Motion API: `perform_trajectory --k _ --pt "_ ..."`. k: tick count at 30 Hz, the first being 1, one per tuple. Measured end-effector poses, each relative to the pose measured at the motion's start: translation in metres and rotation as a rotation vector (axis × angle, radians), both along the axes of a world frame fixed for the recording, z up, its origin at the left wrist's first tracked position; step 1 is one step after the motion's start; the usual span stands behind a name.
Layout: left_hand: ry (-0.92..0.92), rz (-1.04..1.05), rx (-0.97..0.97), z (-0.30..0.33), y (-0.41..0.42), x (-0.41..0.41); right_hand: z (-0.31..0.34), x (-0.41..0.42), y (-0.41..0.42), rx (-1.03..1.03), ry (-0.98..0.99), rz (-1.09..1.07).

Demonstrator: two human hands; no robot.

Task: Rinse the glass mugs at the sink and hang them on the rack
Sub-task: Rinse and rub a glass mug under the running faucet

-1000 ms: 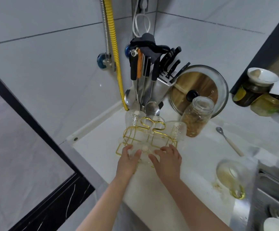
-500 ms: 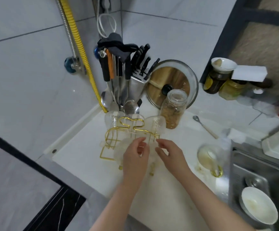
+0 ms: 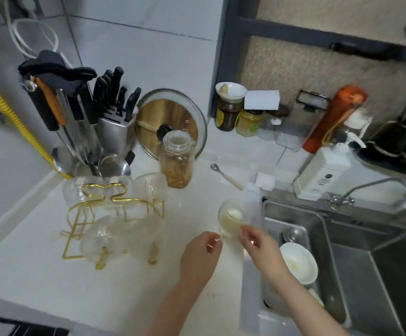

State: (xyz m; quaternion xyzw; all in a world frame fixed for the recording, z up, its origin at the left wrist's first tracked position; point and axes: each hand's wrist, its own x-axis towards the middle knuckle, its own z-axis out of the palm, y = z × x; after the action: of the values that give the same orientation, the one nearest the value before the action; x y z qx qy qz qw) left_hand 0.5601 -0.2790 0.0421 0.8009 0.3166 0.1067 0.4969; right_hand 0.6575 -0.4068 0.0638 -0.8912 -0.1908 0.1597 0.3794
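A gold wire rack (image 3: 114,209) stands on the white counter at the left, with several clear glass mugs (image 3: 100,238) hung on it. One more glass mug (image 3: 230,218), with yellowish liquid in it, stands on the counter beside the steel sink (image 3: 342,251). My left hand (image 3: 200,253) hovers just below and left of that mug, fingers loosely curled and empty. My right hand (image 3: 260,243) is at the mug's lower right edge, fingertips near its rim; whether they touch it I cannot tell.
A jar of dry food (image 3: 176,162), a glass lid (image 3: 173,120) and a knife block with utensils (image 3: 109,127) stand behind the rack. A spoon (image 3: 225,175) lies on the counter. A white bowl (image 3: 299,261) sits in the sink, with a faucet (image 3: 372,190) and soap bottle (image 3: 323,169) behind it.
Both hands left the rack and moved right to the mug beside the sink. My view swung right, bringing the sink and faucet into sight.
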Motion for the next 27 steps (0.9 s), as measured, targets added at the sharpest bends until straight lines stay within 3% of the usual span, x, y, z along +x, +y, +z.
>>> perform_trajectory --k 8,16,22,27 --pt "0.114 -0.017 -0.058 -0.02 -0.051 0.069 -0.014 0.054 -0.059 -0.004 0.092 -0.042" --pt "0.27 0.141 -0.127 -0.039 -0.077 0.125 -0.016 0.091 -0.099 0.035 0.126 0.038" --pt "0.152 0.245 -0.08 -0.043 -0.095 0.128 -0.023 0.112 -0.125 0.038 0.125 0.112" --pt "-0.01 0.144 0.078 -0.044 -0.106 0.117 -0.03 0.122 -0.137 0.124 0.175 0.148"
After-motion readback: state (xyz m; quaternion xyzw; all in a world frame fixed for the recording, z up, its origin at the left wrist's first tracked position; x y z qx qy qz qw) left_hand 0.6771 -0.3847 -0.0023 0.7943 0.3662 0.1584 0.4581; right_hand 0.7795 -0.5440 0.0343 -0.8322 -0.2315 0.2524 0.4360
